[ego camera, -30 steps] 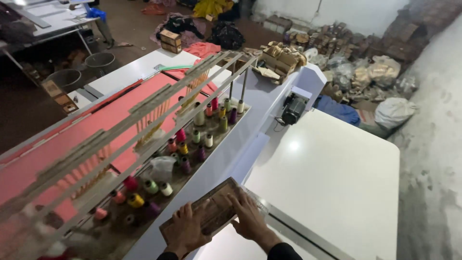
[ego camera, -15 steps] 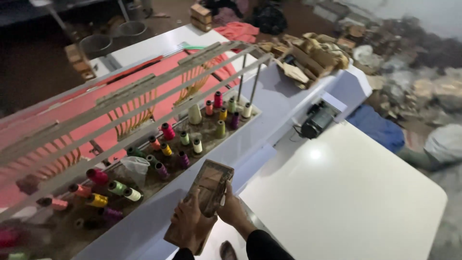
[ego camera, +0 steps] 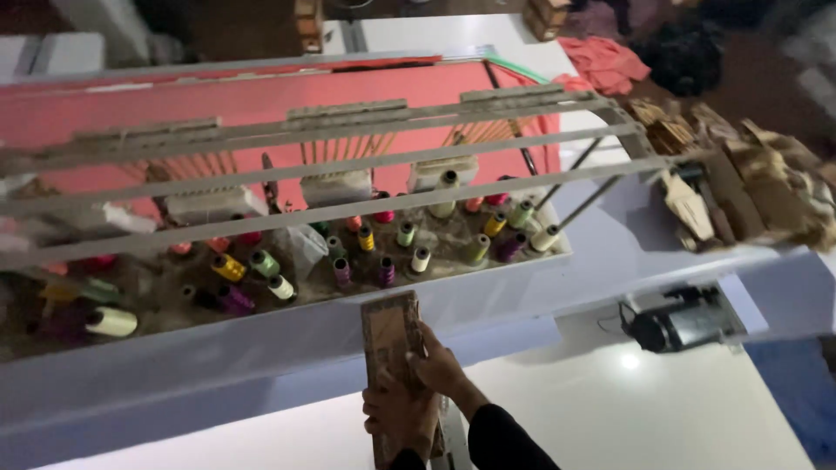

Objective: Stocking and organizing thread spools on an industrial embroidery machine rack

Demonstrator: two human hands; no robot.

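Observation:
Both my hands hold a brown cardboard piece (ego camera: 388,329), standing upright on its narrow end at the bottom centre. My left hand (ego camera: 394,423) grips its lower part. My right hand (ego camera: 441,367), with a dark sleeve behind it, clasps its right edge higher up. The top of the cardboard reaches the front wall of a long white tray (ego camera: 488,292). Several thread spools (ego camera: 366,239) in yellow, green, purple, pink and white stand in that tray.
Grey metal bars (ego camera: 348,165) run across above the spools, with pink fabric (ego camera: 261,104) stretched behind them. A black motor (ego camera: 684,324) hangs at the right above a white tabletop (ego camera: 627,409). Cardboard and wood scraps (ego camera: 740,187) are piled at the far right.
The cardboard has turned from lying tilted to standing upright and sits closer to the tray's front wall. The view has swung left and nearer to the spools.

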